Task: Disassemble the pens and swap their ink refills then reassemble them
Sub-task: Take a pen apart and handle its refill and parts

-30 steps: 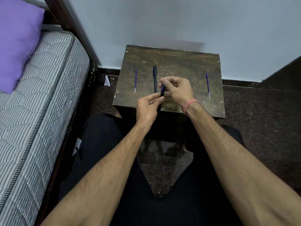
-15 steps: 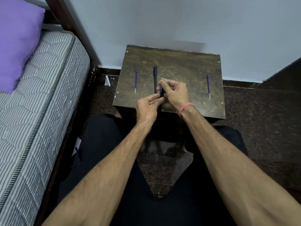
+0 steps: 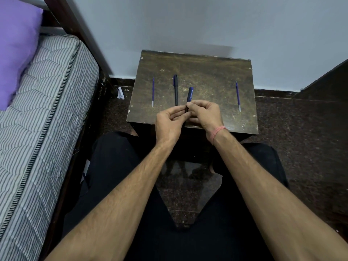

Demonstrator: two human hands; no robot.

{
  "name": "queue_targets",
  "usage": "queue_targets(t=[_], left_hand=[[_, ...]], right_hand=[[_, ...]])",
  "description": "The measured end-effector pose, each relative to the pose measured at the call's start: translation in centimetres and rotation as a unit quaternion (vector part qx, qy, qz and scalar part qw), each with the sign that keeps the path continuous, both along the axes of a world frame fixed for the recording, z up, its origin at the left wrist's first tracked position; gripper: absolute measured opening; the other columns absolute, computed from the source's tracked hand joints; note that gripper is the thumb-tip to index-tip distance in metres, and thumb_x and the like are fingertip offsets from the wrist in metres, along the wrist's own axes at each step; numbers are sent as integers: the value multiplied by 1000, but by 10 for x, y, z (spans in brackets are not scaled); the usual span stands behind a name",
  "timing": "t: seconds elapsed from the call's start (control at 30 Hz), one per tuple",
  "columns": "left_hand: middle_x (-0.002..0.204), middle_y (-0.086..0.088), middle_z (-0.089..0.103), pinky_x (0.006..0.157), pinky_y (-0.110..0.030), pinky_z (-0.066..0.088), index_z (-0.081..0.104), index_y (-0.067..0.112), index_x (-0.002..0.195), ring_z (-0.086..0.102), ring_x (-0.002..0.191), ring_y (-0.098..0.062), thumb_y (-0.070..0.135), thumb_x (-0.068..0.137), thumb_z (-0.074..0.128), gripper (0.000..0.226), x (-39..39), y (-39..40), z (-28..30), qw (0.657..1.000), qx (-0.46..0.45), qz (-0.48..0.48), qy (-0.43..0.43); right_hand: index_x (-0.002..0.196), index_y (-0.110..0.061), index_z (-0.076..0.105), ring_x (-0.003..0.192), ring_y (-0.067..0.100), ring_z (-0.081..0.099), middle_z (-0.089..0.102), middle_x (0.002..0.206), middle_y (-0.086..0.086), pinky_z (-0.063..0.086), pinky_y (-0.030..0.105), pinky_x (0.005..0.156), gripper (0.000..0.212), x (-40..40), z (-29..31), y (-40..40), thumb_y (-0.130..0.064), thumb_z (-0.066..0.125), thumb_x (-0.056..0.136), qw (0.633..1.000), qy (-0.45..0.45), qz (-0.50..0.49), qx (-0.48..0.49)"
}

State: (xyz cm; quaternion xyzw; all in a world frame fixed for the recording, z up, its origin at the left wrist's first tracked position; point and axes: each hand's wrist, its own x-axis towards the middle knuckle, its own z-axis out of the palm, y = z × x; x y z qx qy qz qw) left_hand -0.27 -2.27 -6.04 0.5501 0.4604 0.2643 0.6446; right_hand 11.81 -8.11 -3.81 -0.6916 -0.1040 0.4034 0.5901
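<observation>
Blue pen barrel (image 3: 190, 95): a small pale printed mark is seen near its far end, too small and blurred to be read.
Black pen (image 3: 175, 90): no lettering can be made out.
Left refill (image 3: 153, 91): no marking can be read.
Right refill (image 3: 238, 96): no marking can be read.
Counter (image 3: 207, 76): only scratches are seen, no text.
Legible text overall: none.
</observation>
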Motion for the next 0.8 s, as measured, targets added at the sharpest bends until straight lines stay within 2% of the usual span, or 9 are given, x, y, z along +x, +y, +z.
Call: queue_targets(t=[0.13,0.2,0.27,0.37,0.43,0.5,0.57,0.63,0.8], left_hand=[[99,5,90,91,-22,68,89,14,119,86,96,-5,15,91,95,29,0,0,4,997,46,-11,53],[103,-1,90,94,-25,69,88,12,121,86,97,-8,14,93,94,29,4,1,5,996,55,10,70],[103,-3,89,96,-29,70,88,9,121,86,97,-9,9,95,90,25,9,2,6,996,52,29,69],[100,4,89,94,-25,69,89,11,120,85,94,-3,10,96,89,24,11,1,7,996,60,30,65],[93,13,87,89,-18,67,88,14,121,85,93,1,13,94,92,28,10,1,8,997,52,17,51],[90,17,86,89,-19,67,88,17,122,85,93,1,16,92,95,31,10,3,9,998,44,1,47],[98,10,89,93,-29,70,88,17,121,87,94,-3,15,90,96,32,11,6,11,998,41,-6,53],[104,3,90,92,-28,70,88,14,121,86,93,-3,13,89,97,33,11,9,11,996,50,0,72],[101,2,89,91,-28,71,88,11,116,86,90,-5,7,88,96,30,10,10,9,994,57,13,95]], right_hand=[[91,-12,71,64,14,78,79,73,2,62,27,55,12,8,9,12,-11,71,102,998,20,-55,9],[96,-11,71,68,17,78,78,78,4,64,30,60,7,6,8,13,-7,75,99,999,9,-47,2],[100,-9,72,79,24,80,78,86,9,68,35,72,12,2,4,13,-1,79,94,999,-13,-24,-17],[97,-11,78,90,28,83,82,90,11,68,41,84,12,2,-2,16,-5,84,88,998,-41,-26,-48],[94,-13,82,85,20,83,83,87,7,68,37,82,12,7,-3,21,-10,87,83,994,-71,-42,-70],[88,-16,83,77,15,82,83,80,2,68,35,76,11,13,-3,29,-12,87,78,989,-102,-60,-91],[85,-17,83,76,15,82,82,77,0,69,39,79,10,19,-2,38,-15,85,75,984,-126,-69,-110],[84,-20,84,78,14,82,82,76,-3,68,41,83,11,24,-2,46,-18,84,73,977,-158,-71,-126],[82,-31,84,80,1,76,80,75,-14,59,19,84,14,29,-4,57,-32,82,68,935,-294,-55,-190]])
